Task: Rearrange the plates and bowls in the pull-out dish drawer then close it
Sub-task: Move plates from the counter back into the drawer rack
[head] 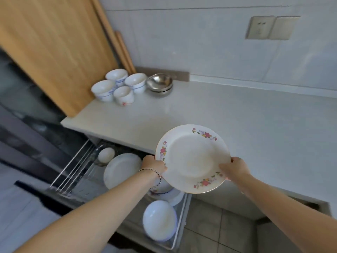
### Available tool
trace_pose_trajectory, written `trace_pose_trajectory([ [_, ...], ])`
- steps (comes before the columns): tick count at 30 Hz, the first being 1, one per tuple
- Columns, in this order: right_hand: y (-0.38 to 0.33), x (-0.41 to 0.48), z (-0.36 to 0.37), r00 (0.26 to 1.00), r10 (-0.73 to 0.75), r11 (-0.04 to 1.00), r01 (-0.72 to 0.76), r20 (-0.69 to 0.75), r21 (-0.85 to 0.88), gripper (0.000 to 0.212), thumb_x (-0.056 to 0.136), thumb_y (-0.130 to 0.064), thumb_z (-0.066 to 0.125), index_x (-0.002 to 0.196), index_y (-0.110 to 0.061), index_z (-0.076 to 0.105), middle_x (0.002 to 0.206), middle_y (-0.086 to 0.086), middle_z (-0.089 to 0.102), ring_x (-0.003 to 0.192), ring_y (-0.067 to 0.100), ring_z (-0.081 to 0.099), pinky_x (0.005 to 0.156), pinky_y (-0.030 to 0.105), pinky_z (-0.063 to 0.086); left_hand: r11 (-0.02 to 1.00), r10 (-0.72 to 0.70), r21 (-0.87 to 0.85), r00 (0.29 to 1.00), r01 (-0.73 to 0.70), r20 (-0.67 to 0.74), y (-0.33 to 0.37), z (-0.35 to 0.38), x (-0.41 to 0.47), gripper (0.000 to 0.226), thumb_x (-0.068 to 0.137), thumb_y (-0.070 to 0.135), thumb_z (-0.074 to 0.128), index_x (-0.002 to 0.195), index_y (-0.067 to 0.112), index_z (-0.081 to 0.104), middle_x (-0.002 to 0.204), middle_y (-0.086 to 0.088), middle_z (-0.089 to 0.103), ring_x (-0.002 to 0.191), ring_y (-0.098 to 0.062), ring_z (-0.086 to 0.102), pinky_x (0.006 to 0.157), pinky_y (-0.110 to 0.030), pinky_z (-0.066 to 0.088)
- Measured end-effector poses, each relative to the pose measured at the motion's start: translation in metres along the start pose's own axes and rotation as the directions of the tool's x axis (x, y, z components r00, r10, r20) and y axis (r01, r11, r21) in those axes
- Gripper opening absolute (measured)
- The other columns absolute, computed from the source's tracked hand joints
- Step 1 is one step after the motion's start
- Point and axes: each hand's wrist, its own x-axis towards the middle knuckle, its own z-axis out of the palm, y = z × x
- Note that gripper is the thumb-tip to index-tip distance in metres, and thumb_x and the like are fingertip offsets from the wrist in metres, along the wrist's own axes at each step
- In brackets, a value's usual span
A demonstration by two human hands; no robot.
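I hold a white flowered plate [192, 158] level in the air above the counter's front edge. My left hand [153, 164] grips its left rim and my right hand [235, 168] grips its right rim. Below it the wire pull-out dish drawer [73, 170] stands open. Inside lie a large white plate [121, 169], a small upturned white bowl [106, 155], a blue-tinted upturned bowl [159, 220] near the front, and a stack of plates [169, 195] partly hidden under my left wrist.
On the white countertop [237, 121] at the back left stand several white bowls [118, 86] and stacked steel bowls [159, 84]. A wooden board [60, 52] leans against the wall behind them. A wall socket [260, 27] sits high on the tiles. Tiled floor [209, 230] lies below right.
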Motion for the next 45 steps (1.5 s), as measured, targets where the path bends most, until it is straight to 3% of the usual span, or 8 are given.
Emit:
trace_pose_trajectory([
  [6,-0.045,-0.033,0.157,0.998,-0.002,1.0,0.003,0.062,-0.009,0.026,0.084,-0.006,0.051,0.105,0.006,0.062,0.094,0.02,0.066,0.094,0.037,0.063,0.088,0.048,0.054,0.997,-0.051,0.052,0.998,0.054,-0.046,-0.08,-0.133,0.064,0.011,0.079,-0.004,0.057,0.071,0.003,0.06,0.099,-0.019,0.068,0.097,-0.034,0.063,0.087,-0.048,0.055],
  [12,-0.063,-0.042,0.281,0.986,0.12,0.992,-0.124,0.112,0.027,0.027,0.086,-0.006,0.052,0.11,0.004,0.06,0.097,0.019,0.064,0.089,0.033,0.061,0.08,0.041,0.052,0.981,-0.095,0.167,0.995,0.097,-0.018,-0.129,-0.223,0.137,0.029,0.078,-0.002,0.06,0.107,0.0,0.063,0.107,-0.013,0.068,0.1,-0.031,0.064,0.088,-0.043,0.056],
  [20,-0.064,-0.005,0.371,0.96,0.233,0.97,-0.241,0.155,0.039,0.028,0.085,-0.005,0.051,0.109,0.005,0.059,0.091,0.015,0.061,0.082,0.029,0.056,0.069,0.031,0.045,0.934,-0.212,0.3,0.977,0.195,0.023,-0.161,-0.251,0.228,0.031,0.08,-0.004,0.06,0.111,0.0,0.059,0.113,-0.015,0.065,0.104,-0.033,0.063,0.087,-0.046,0.056],
  [27,-0.058,0.048,0.436,0.929,0.318,0.94,-0.335,0.191,0.065,0.032,0.086,-0.005,0.05,0.116,-0.003,0.058,0.09,0.008,0.06,0.08,0.025,0.054,0.051,0.022,0.039,0.882,-0.239,0.42,0.971,0.215,0.005,-0.19,-0.244,0.312,0.023,0.081,0.0,0.062,0.104,0.003,0.06,0.103,-0.011,0.066,0.089,-0.026,0.061,0.087,-0.038,0.056],
  [30,-0.054,0.073,0.463,0.92,0.36,0.92,-0.378,0.155,0.105,0.035,0.087,-0.008,0.05,0.121,-0.008,0.056,0.093,0.006,0.061,0.082,0.024,0.055,0.066,0.027,0.043,0.853,-0.226,0.487,0.974,0.185,0.026,-0.199,-0.236,0.353,0.029,0.082,0.004,0.062,0.111,0.002,0.057,0.1,-0.008,0.062,0.085,-0.023,0.056,0.077,-0.028,0.05],
  [34,-0.043,0.1,0.496,0.893,0.445,0.884,-0.449,0.06,0.13,0.033,0.086,-0.009,0.051,0.119,-0.007,0.055,0.109,0.014,0.06,0.066,0.017,0.052,0.055,0.023,0.04,0.795,-0.212,0.59,0.976,0.145,0.046,-0.203,-0.219,0.397,0.02,0.085,0.004,0.057,0.104,0.005,0.051,0.11,-0.011,0.063,0.096,-0.028,0.06,0.075,-0.028,0.043],
  [39,-0.04,0.113,0.527,0.831,0.544,0.839,-0.536,-0.114,0.099,0.039,0.091,-0.009,0.046,0.129,-0.002,0.047,0.132,0.021,0.043,0.102,0.039,0.057,0.091,0.042,0.047,0.668,-0.189,0.743,0.975,0.041,0.116,-0.205,-0.199,0.425,0.037,0.087,0.005,0.052,0.123,0.002,0.043,0.126,-0.015,0.055,0.116,-0.032,0.058,0.092,-0.036,0.048],
  [45,-0.048,0.112,0.545,0.741,0.613,0.79,-0.583,-0.273,0.188,0.043,0.091,-0.002,0.041,0.133,-0.001,0.044,0.136,0.021,0.038,0.123,0.039,0.04,0.103,0.044,0.037,0.619,-0.167,0.783,0.966,-0.054,0.198,-0.208,-0.191,0.43,0.045,0.09,0.007,0.049,0.132,0.003,0.033,0.135,-0.015,0.047,0.121,-0.033,0.054,0.098,-0.039,0.046],
])
